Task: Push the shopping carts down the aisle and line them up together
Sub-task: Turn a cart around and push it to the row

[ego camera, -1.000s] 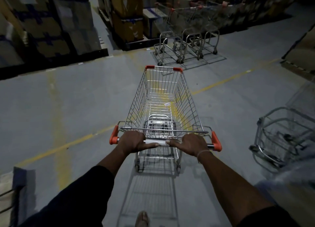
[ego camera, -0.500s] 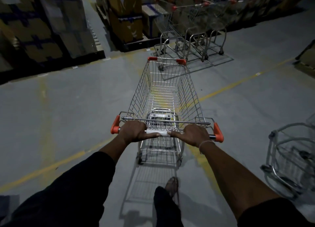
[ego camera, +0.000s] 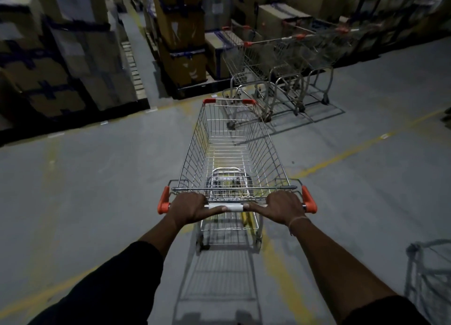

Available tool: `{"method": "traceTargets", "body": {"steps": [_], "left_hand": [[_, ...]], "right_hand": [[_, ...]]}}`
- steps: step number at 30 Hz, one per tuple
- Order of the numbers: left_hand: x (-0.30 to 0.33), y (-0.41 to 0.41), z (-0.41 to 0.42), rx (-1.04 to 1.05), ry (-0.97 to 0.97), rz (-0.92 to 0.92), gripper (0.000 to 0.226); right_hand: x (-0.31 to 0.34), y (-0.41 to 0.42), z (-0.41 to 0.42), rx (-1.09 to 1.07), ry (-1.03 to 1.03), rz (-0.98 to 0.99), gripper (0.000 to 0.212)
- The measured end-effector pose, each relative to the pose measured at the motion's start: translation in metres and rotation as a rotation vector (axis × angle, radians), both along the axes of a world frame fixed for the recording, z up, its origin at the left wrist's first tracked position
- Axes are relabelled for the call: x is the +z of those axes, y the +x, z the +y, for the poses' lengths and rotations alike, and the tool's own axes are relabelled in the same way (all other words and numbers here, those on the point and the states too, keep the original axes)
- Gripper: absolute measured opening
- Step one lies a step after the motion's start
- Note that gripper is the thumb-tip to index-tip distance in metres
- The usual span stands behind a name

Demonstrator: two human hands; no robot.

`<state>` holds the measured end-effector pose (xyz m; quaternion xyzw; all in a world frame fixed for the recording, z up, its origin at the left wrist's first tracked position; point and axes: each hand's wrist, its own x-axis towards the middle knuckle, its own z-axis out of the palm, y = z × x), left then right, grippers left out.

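Observation:
A wire shopping cart [ego camera: 234,151] with orange corner caps stands straight ahead of me on the grey floor, its basket empty. My left hand [ego camera: 191,207] grips the left part of its handle bar. My right hand [ego camera: 280,206] grips the right part, a thin band on the wrist. Just beyond the cart's front edge, a row of nested carts [ego camera: 283,63] is parked side-on, their handles pointing right. The front of my cart nearly reaches the nearest cart in that row.
Stacked cardboard boxes on pallets [ego camera: 180,39] rise behind the parked carts and at the left [ego camera: 61,56]. A narrow aisle [ego camera: 136,56] runs between the stacks. Yellow floor lines [ego camera: 341,156] cross the concrete. Another cart [ego camera: 429,276] is blurred at the lower right edge.
The cart and I have rolled forward across the yellow line toward the parked row, which looks larger and closer. The lone cart on the right has slid toward the frame's lower right corner.

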<state>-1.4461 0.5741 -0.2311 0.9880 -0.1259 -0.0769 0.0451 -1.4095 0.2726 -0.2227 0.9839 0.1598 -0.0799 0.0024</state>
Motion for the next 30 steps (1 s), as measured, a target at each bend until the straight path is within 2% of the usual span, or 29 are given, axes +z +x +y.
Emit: {"method": "traceTargets", "body": {"steps": [6,11,16,22,26,30], "left_hand": [[-0.007,0.094,0.009,0.044,-0.004,-0.024,0.090],[-0.009,0.181,0.028,0.077,-0.013,-0.028,0.099],[-0.010,0.280,0.053,0.093,0.001,-0.040,0.110],[-0.009,0.394,0.083,0.126,0.001,0.011,0.106],[-0.010,0.465,0.103,0.131,0.004,0.017,0.112],[-0.010,0.523,0.117,0.126,0.024,0.035,0.109]], "right_hand": [[0.003,0.105,0.012,0.041,-0.026,0.005,0.095],[0.008,0.195,0.035,0.067,-0.038,0.013,0.085],[0.006,0.298,0.062,0.094,-0.023,-0.038,0.102],[0.004,0.418,0.092,0.091,-0.010,0.005,0.102],[0.009,0.487,0.114,0.089,-0.016,0.021,0.088],[0.006,0.549,0.128,0.090,-0.022,0.016,0.088]]}}
